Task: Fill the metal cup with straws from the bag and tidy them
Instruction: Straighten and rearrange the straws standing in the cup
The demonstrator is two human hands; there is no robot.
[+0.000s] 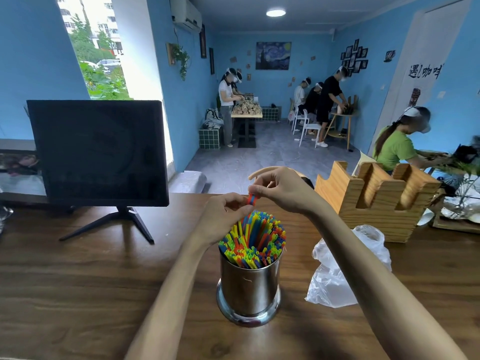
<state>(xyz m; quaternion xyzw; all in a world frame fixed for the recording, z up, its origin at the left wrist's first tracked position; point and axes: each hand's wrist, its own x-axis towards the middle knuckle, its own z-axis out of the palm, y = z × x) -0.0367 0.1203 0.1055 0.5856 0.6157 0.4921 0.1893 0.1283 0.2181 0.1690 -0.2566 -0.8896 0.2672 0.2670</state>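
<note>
A shiny metal cup (pixel 250 289) stands on the wooden counter (pixel 91 281), packed with many coloured straws (pixel 255 240) that fan out above its rim. Just above the far side of the bundle, my right hand (pixel 279 189) pinches the top of a red and blue straw (pixel 251 199). My left hand (pixel 223 216) is curled against the left side of the bundle, its fingers around the same straws. A crumpled clear plastic bag (pixel 337 271) lies on the counter right of the cup.
A dark monitor (pixel 98 152) on a tripod foot stands at the back left of the counter. A wooden slotted holder (pixel 376 198) sits at the back right, behind the bag. Several people work at tables farther back in the room.
</note>
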